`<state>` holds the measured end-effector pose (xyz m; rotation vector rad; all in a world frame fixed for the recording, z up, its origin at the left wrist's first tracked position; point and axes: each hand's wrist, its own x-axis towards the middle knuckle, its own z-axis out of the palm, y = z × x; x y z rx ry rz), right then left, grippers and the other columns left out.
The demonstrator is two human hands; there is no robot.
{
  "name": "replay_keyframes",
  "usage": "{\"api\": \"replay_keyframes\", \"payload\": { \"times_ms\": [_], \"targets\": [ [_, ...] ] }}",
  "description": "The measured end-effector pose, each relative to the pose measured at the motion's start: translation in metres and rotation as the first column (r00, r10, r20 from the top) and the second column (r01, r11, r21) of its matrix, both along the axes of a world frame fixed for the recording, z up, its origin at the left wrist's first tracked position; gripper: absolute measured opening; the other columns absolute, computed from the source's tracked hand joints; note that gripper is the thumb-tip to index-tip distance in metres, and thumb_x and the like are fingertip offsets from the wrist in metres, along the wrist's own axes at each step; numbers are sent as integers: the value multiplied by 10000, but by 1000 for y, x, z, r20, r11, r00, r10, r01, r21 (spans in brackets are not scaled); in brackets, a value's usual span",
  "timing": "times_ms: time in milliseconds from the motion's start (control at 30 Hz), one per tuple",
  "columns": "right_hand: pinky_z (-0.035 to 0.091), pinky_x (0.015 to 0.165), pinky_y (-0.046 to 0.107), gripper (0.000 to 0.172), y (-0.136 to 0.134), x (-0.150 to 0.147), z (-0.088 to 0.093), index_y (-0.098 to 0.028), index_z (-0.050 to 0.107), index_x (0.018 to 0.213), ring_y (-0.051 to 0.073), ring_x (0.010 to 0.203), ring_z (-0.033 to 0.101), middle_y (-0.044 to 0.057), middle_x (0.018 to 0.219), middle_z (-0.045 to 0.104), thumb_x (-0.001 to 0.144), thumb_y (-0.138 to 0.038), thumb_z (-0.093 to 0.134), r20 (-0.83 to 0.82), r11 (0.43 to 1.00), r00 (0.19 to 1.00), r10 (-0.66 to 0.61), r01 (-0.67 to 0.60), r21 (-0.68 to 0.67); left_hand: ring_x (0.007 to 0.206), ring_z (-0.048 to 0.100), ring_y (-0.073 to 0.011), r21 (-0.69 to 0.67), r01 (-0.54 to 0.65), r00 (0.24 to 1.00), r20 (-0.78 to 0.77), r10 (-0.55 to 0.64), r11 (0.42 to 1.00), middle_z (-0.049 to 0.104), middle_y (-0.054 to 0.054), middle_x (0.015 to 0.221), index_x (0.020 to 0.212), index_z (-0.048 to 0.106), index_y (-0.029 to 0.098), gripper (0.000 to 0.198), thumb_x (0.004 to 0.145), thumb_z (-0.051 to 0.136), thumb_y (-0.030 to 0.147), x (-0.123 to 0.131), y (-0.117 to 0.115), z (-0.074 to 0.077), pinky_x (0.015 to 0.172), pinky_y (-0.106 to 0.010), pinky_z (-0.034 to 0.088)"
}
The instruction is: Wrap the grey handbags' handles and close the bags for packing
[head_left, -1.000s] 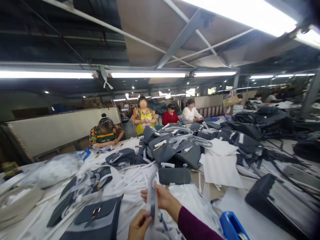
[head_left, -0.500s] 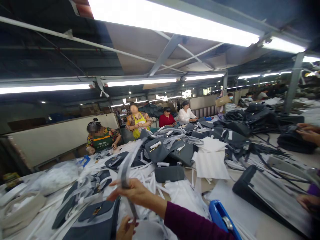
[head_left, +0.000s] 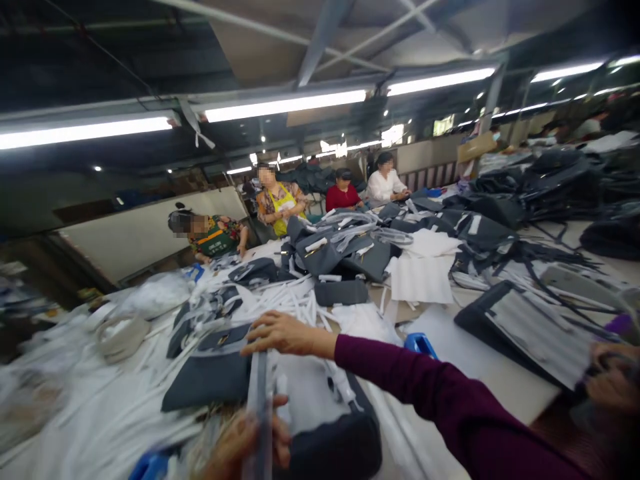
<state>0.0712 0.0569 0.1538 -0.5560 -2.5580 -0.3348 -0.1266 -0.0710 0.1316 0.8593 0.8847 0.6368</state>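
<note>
Between my hands a grey strap in clear plastic wrap [head_left: 259, 393] runs almost upright. My right hand [head_left: 293, 335], at the end of a purple sleeve, has its fingers bent over the strap's upper end. Lower down, my left hand [head_left: 245, 443] is closed around the strap, somewhat blurred. Just right of the left hand lies a dark bag [head_left: 335, 443] with white padding sheet on it. Another dark flap bag [head_left: 215, 377] with a gold clasp lies to the left, partly behind the strap.
Dark bags [head_left: 325, 250], straps and white foam sheets [head_left: 423, 277] heap over the table. A blue tape dispenser [head_left: 420, 345] stands beyond my right forearm. At the right edge are a co-worker's hands [head_left: 613, 373] near a bag [head_left: 520, 333]. Several people sit or stand across the table.
The view has tilted down and shifted. The strap, raised in a loop above my right hand before, now hangs between both hands. The dark bag below has come into view.
</note>
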Motion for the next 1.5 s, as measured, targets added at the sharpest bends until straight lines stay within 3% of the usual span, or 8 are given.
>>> {"api": "replay_keyframes", "payload": {
  "times_ms": [367,567,667,767,867,1000,1233,1500],
  "targets": [
    [266,1049,409,430,2,9,-25,-275,561,1281,213,1227,401,44,1304,577,927,-85,408,-170,990,984,-61,38,-137,869,695,-311,-29,90,980,-173,-94,995,731,-182,935,918,720,111,397,689,745,434,11,-11,-7,850,-403,524],
    [340,1026,420,449,-33,22,-19,-212,545,1291,229,1217,425,109,1320,524,880,-63,447,-523,894,790,-320,69,-443,866,709,-255,120,-236,968,-54,244,964,747,-133,934,918,688,120,337,710,743,380,13,4,-16,893,-392,528],
    [485,789,311,222,-79,22,-45,-163,690,996,171,860,594,70,930,671,885,-218,506,-552,544,656,-515,-247,-802,931,693,-224,217,-398,916,32,401,891,752,-97,934,927,695,153,315,708,742,375,10,14,-17,961,-355,495],
    [448,501,218,346,-125,14,-89,-115,684,876,118,537,571,59,689,674,870,-429,538,-358,-154,741,-569,-523,-838,949,684,-198,248,-476,877,67,475,844,753,-76,927,932,703,162,319,690,757,362,14,17,-20,975,-328,480],
    [431,427,192,465,-143,2,-124,-109,635,856,108,468,572,94,682,695,897,-538,460,-220,-404,655,-723,-659,-634,942,685,-197,228,-474,879,63,473,850,752,-80,932,947,708,153,352,674,772,366,25,10,-30,963,-331,482],
    [425,376,172,440,-126,2,-132,-116,579,794,92,410,546,99,648,689,965,-449,348,-87,-339,443,-892,-784,-520,895,692,-213,265,-397,906,-37,421,879,755,-89,902,986,716,147,397,692,754,412,36,-1,-44,921,-342,502],
    [412,366,204,132,-108,13,-108,-132,597,866,114,376,509,0,512,604,799,-137,484,-172,-163,513,-841,-543,-824,880,692,-229,320,-309,913,-166,374,896,757,-82,866,1104,690,146,494,700,742,426,42,-7,-49,860,-322,525],
    [363,592,247,262,-118,12,-96,-201,680,1007,179,667,613,62,773,693,814,-119,523,-221,629,851,-477,155,-761,696,689,-160,106,-397,916,-15,401,912,738,-60,941,1249,592,172,594,704,767,332,54,-7,-44,705,-283,572]
  ]
}}
